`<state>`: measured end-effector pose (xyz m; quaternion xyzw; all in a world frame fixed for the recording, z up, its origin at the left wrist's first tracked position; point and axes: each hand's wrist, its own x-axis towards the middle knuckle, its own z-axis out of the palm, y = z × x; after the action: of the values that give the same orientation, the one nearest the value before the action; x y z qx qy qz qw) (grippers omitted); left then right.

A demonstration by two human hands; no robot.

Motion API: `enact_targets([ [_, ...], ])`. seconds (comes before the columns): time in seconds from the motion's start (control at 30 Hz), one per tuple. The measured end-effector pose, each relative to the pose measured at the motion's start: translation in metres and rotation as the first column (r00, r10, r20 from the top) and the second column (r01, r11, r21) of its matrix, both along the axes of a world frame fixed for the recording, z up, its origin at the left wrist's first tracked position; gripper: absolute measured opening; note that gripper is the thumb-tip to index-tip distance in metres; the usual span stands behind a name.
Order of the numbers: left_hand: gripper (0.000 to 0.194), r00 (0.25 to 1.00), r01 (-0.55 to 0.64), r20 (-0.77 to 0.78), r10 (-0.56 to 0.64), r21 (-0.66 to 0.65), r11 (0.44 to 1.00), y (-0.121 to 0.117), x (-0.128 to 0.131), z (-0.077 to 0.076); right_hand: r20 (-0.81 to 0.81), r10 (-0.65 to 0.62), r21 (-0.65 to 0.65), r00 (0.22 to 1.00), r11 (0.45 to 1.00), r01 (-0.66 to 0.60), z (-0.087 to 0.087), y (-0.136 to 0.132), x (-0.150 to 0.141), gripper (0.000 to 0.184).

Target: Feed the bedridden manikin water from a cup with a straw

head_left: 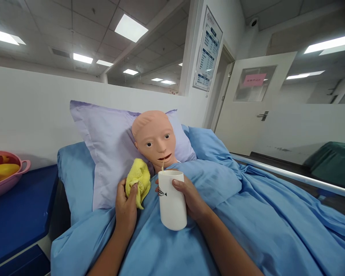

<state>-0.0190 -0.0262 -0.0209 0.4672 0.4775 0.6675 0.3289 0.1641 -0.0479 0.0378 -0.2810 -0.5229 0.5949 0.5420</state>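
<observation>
A training manikin lies in a bed, its head on a lilac pillow, a blue blanket over its body. My right hand is closed round a white cup held just below the manikin's chin. A thin straw rises from the cup toward the open mouth. My left hand grips a yellow cloth beside the manikin's neck, against the pillow.
A pink bowl with yellow items sits on a blue bedside cabinet at the left. A metal bed rail runs along the right side. A white partition wall stands behind the bed, with a door at the right.
</observation>
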Motion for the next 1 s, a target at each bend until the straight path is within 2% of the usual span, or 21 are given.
enact_targets([
  [0.33, 0.054, 1.000, 0.019, 0.018, -0.019, -0.021, 1.000, 0.0004, -0.0002, 0.0027, -0.017, -0.029, -0.028, 0.999, 0.999, 0.028, -0.0019, -0.0019, -0.0021, 0.053],
  [0.73, 0.063, 1.000, 0.020, 0.010, -0.019, -0.055, 0.998, 0.0031, -0.0019, 0.0005, -0.033, -0.006, 0.042, 0.999, 0.999, 0.007, -0.0056, 0.0000, -0.0026, 0.050],
  [1.0, 0.065, 1.000, 0.013, 0.023, -0.012, -0.043, 0.999, 0.0041, -0.0024, -0.0006, -0.045, 0.005, 0.043, 0.999, 0.999, -0.003, -0.0031, -0.0013, -0.0038, 0.052],
])
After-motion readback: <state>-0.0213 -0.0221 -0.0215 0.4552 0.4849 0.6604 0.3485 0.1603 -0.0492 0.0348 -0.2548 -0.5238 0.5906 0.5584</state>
